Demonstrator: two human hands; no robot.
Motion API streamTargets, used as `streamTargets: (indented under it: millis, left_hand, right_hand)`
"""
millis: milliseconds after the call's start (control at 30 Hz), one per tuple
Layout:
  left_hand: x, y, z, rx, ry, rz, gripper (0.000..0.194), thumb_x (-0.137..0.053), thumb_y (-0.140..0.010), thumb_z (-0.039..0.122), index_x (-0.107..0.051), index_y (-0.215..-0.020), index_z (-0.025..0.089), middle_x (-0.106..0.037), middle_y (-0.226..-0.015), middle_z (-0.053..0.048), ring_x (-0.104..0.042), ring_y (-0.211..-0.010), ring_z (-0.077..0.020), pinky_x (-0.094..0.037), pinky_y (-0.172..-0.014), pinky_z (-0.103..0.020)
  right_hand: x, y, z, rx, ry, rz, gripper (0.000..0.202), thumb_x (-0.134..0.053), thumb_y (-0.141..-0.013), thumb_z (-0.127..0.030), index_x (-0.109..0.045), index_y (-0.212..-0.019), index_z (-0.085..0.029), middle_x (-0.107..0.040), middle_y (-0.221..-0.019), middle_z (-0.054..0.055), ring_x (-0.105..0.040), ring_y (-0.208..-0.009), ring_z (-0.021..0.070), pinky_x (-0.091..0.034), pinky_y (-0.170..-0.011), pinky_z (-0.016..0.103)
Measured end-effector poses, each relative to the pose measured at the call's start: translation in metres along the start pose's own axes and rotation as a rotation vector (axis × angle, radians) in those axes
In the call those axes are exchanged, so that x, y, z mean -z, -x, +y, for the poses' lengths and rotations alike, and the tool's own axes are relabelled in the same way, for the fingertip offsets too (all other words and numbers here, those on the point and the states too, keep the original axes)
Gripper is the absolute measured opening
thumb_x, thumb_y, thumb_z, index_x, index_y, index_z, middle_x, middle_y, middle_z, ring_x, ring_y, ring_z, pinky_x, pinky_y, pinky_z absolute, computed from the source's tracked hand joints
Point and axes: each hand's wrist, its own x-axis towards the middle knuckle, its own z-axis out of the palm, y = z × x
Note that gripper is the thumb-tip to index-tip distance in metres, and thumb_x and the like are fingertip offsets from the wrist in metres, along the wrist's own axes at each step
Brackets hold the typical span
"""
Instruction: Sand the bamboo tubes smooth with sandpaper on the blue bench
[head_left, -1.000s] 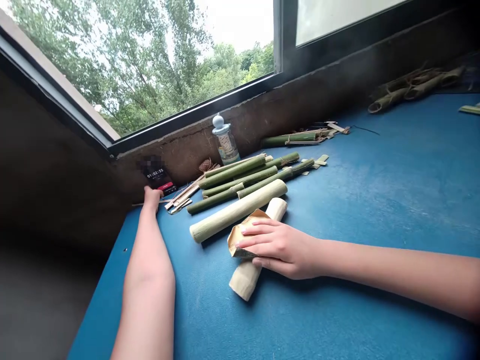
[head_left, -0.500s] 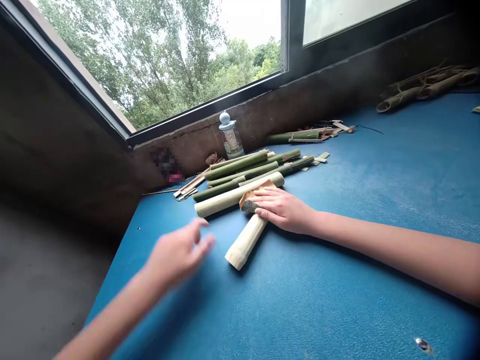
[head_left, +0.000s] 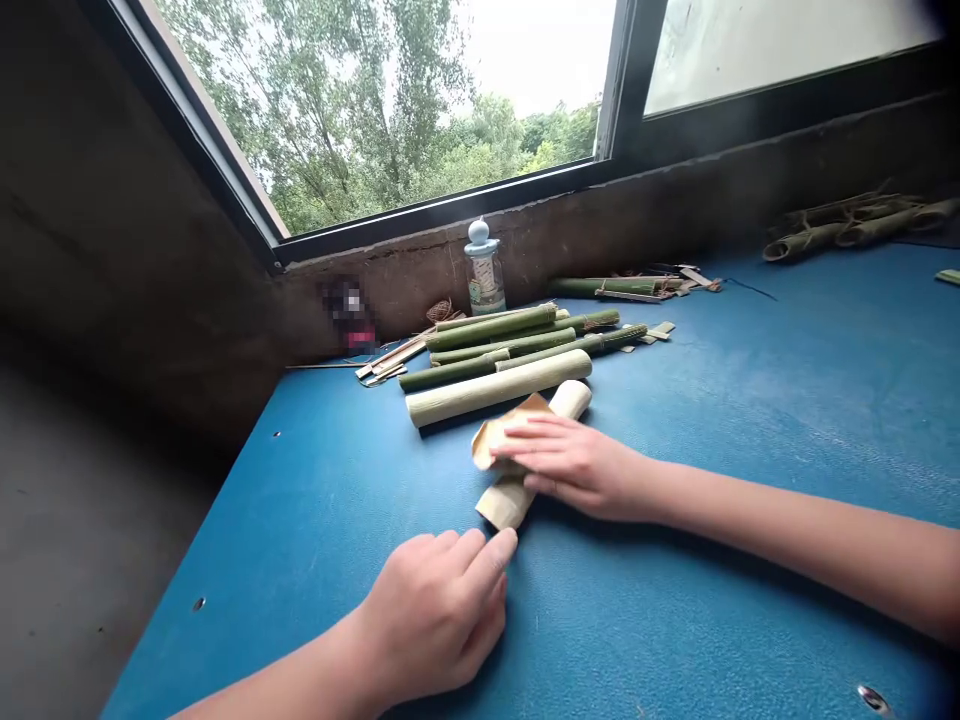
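My right hand (head_left: 574,468) holds a bent sheet of sandpaper (head_left: 491,438) over the middle of a short, pale, peeled bamboo piece (head_left: 504,502), its fingers laid across the sheet. The bamboo lies slantwise on the blue table, its far end (head_left: 571,398) showing beyond my hand. Curled into a loose fist, my left hand (head_left: 446,605) has a fingertip at the near end of this piece; no object shows in it. A longer peeled bamboo piece (head_left: 495,388) lies just behind, with several green bamboo lengths (head_left: 499,325) past it.
By the wall stands a clear jar (head_left: 486,280) with a pale blue lid. Split bamboo strips (head_left: 394,360) lie at its left, and more green bamboo (head_left: 615,288) at its right. A bundle of hollow bamboo (head_left: 847,232) sits at the far right of the blue table (head_left: 675,630).
My left hand has come right to the near end of the short bamboo, its fingers now curled. My right hand and the sandpaper are nearer that end, baring the far end. The view has shifted.
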Motion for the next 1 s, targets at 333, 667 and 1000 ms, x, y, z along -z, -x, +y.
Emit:
streamTargets:
  millis: [333, 667, 1000]
  left_hand:
    - [0.004, -0.103, -0.257, 1.182, -0.101, 0.245, 0.045, -0.059, -0.092, 0.042, -0.054, -0.130, 0.018, -0.055, -0.134, -0.011, -0.056, -0.117, -0.0263, -0.049, -0.098, -0.051]
    - [-0.031, -0.139, -0.280, 1.440, -0.012, 0.294, 0.044, -0.060, -0.092, 0.037, -0.053, -0.130, 0.015, -0.056, -0.131, -0.011, -0.058, -0.114, -0.0249, -0.051, -0.094, -0.050]
    - [0.028, -0.137, -0.226, 1.122, -0.006, 0.244, 0.041, -0.059, -0.092, 0.040, -0.055, -0.126, 0.017, -0.058, -0.128, -0.010, -0.060, -0.110, -0.0234, -0.052, -0.093, -0.047]
  right_hand:
    - [0.005, -0.002, 0.034, -0.082, 0.029, 0.061, 0.033, -0.044, -0.102, -0.030, -0.066, -0.121, -0.016, -0.070, -0.124, 0.009, -0.055, -0.128, 0.0248, -0.042, -0.110, 0.047]
    - [0.009, -0.003, 0.037, -0.079, 0.012, 0.037, 0.034, -0.041, -0.103, -0.032, -0.068, -0.118, -0.017, -0.069, -0.126, 0.007, -0.056, -0.126, 0.0223, -0.039, -0.112, 0.044]
    - [0.009, 0.001, 0.043, -0.088, -0.029, 0.091, 0.032, -0.044, -0.101, -0.033, -0.070, -0.114, -0.017, -0.071, -0.121, 0.009, -0.056, -0.126, 0.0237, -0.041, -0.108, 0.045]
